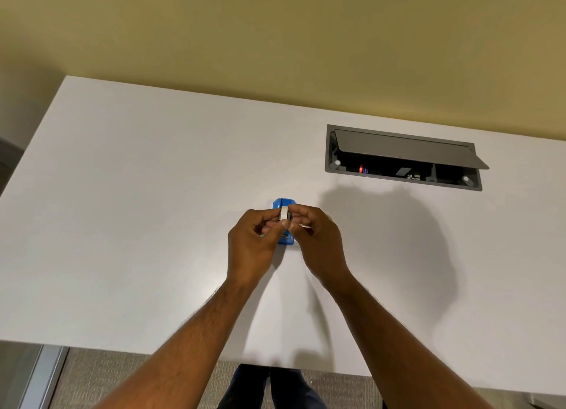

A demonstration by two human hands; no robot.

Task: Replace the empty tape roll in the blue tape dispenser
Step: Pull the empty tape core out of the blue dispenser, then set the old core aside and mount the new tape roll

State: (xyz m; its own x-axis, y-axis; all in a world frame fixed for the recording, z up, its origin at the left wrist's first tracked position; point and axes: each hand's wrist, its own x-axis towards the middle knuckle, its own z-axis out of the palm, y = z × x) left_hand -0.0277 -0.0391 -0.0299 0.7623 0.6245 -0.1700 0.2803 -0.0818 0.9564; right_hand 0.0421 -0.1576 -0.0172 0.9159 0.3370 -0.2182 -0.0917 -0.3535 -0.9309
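A small white tape roll (284,213) is pinched between the fingertips of the left hand (255,247) and the right hand (321,240), just above the blue tape dispenser (283,205). The dispenser is standing on the white table (153,194) and is mostly hidden by the fingers. How much tape is on the roll cannot be seen. Well apart, a grey cable box (404,157) is set in the table with its lid open; its dark content is hard to recognise.

The blue tape dispenser (283,221) sits mid-table, mostly hidden behind my fingers. I'm pinching a small white tape roll (284,213) edge-on just above it, between both hands.
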